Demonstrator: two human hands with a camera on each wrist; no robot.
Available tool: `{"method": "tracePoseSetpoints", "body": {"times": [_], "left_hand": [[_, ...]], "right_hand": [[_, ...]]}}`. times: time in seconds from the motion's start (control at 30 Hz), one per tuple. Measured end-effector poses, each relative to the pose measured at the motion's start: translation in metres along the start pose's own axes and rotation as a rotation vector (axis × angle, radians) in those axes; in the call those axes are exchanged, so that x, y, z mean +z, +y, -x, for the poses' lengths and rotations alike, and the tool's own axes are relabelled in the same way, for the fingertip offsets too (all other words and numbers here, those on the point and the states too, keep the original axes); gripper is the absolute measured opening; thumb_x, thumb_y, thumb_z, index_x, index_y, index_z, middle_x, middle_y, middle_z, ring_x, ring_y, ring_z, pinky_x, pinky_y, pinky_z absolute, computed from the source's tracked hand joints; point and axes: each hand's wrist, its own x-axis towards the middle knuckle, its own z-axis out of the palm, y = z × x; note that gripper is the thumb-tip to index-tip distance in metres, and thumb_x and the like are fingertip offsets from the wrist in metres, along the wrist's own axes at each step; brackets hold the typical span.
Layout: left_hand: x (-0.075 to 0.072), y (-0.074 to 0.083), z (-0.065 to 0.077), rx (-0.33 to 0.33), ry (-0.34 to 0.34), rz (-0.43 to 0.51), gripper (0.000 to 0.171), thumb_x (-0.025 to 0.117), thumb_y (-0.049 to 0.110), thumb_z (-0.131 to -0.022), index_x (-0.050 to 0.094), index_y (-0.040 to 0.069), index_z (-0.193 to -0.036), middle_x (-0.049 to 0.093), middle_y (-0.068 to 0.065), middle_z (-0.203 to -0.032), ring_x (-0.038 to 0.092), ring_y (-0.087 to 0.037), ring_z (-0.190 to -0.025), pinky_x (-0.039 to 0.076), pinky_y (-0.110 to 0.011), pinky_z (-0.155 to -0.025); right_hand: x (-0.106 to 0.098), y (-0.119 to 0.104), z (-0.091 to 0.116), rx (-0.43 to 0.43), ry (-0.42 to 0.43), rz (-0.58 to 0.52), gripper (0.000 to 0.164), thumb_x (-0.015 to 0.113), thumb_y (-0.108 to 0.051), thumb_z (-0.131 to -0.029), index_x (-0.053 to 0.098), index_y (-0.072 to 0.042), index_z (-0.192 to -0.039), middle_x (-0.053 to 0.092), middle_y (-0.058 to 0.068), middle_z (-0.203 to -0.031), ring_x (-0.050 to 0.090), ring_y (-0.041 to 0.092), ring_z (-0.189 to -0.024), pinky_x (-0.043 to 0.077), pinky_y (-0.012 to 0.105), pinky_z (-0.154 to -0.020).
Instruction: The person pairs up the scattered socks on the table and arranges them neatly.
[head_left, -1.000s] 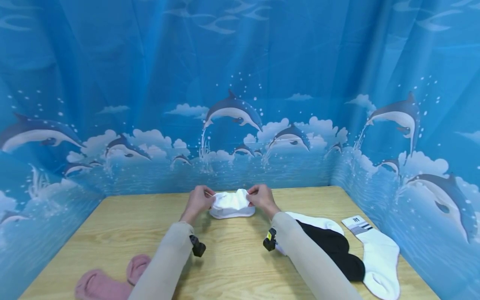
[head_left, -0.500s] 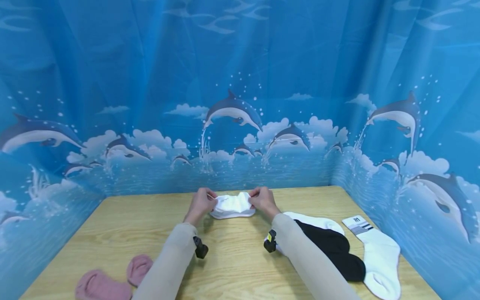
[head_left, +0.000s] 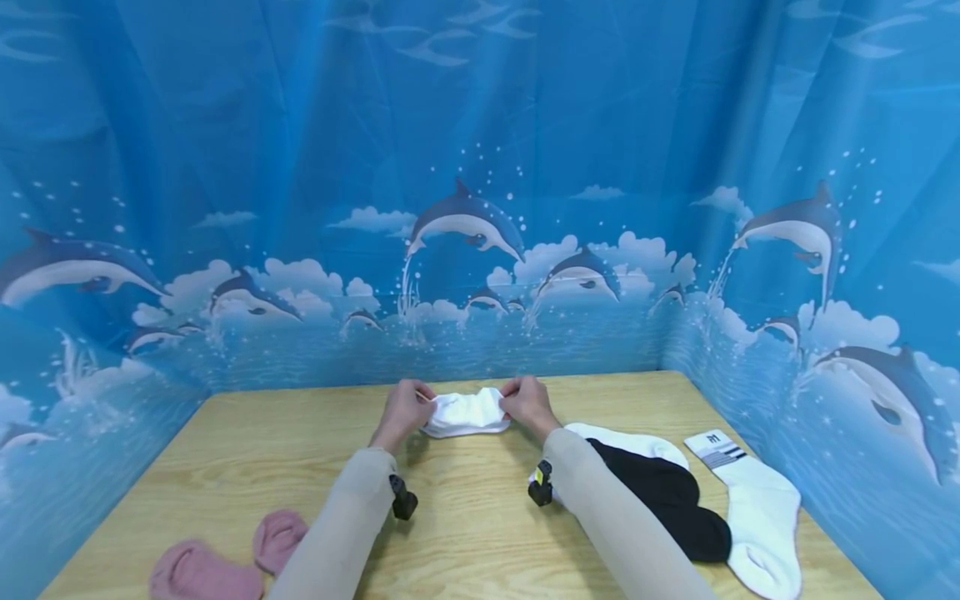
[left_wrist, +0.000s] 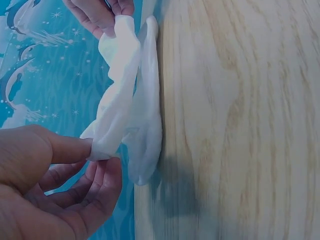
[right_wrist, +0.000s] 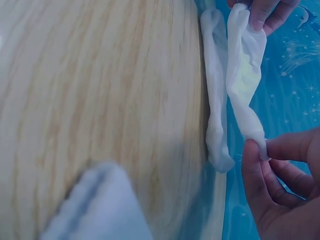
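A white sock (head_left: 467,408) is stretched sideways between my two hands near the far side of the table. My left hand (head_left: 405,412) pinches its left end between thumb and fingers. The opposite end is pinched by my right hand (head_left: 528,406). Just beneath lies a second white sock (left_wrist: 148,125) on the table; in the head view only its near edge shows. Both wrist views show a narrow gap between parts of the two socks. In the right wrist view the held sock (right_wrist: 245,75) hangs slightly twisted.
Two pink socks (head_left: 206,573) lie at the front left. To the right are a black pair of socks (head_left: 663,500), a white sock (head_left: 637,442) partly under it, and a white sock with grey stripes (head_left: 765,517). A blue dolphin curtain (head_left: 465,125) borders the wooden table (head_left: 465,525).
Both hands have come down slightly with the held sock, which now covers more of the sock beneath it. Between the last two frames the motion is very small.
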Motion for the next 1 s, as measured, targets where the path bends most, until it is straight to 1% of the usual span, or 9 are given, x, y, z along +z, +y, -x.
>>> {"method": "tracePoseSetpoints", "body": {"times": [0.1,0.3,0.6,0.8,1.0], "left_hand": [[0.0014,-0.001,-0.001,-0.004,0.002,0.0,0.011,0.066,0.004,-0.093,0.07,0.002,-0.103,0.07,-0.013,-0.09,0.067,-0.02,-0.07,0.053,-0.028,-0.058],[0.0022,-0.0032,-0.0017,0.013,0.009,-0.005,0.012,0.066,0.002,-0.091,0.07,0.0,-0.102,0.07,-0.015,-0.092,0.066,-0.021,-0.073,0.054,-0.028,-0.058],[0.0029,-0.0061,-0.003,-0.005,0.012,-0.044,0.01,0.067,0.003,-0.091,0.07,0.001,-0.101,0.07,-0.015,-0.096,0.066,-0.022,-0.081,0.053,-0.027,-0.061],[0.0012,-0.0077,-0.0049,0.003,0.005,-0.053,0.011,0.066,0.004,-0.092,0.07,0.001,-0.102,0.071,-0.016,-0.097,0.067,-0.022,-0.081,0.054,-0.028,-0.061],[0.001,-0.01,-0.0049,0.009,0.004,-0.059,0.011,0.068,0.003,-0.092,0.07,0.0,-0.102,0.071,-0.017,-0.099,0.068,-0.023,-0.084,0.055,-0.029,-0.064]], "right_hand": [[-0.0002,0.0004,0.0,0.005,0.0,0.011,0.013,0.067,0.006,-0.082,0.073,0.003,-0.093,0.074,0.015,-0.081,0.071,0.02,-0.062,0.06,0.027,-0.058],[-0.0001,0.0008,0.0016,-0.002,0.004,0.046,0.013,0.068,0.006,-0.08,0.073,0.002,-0.091,0.074,0.014,-0.079,0.068,0.016,-0.058,0.056,0.021,-0.053],[0.0015,0.002,0.0012,-0.02,0.0,0.111,0.013,0.069,0.005,-0.079,0.074,0.001,-0.09,0.073,0.012,-0.081,0.063,0.012,-0.061,0.055,0.021,-0.056],[0.0021,0.0028,0.0007,-0.027,-0.003,0.112,0.012,0.07,0.005,-0.079,0.073,0.001,-0.089,0.073,0.012,-0.082,0.062,0.012,-0.059,0.055,0.021,-0.055],[0.0017,0.0055,0.0002,-0.042,0.002,0.143,0.013,0.07,0.004,-0.078,0.074,0.001,-0.09,0.073,0.013,-0.085,0.064,0.014,-0.063,0.055,0.022,-0.056]]}}
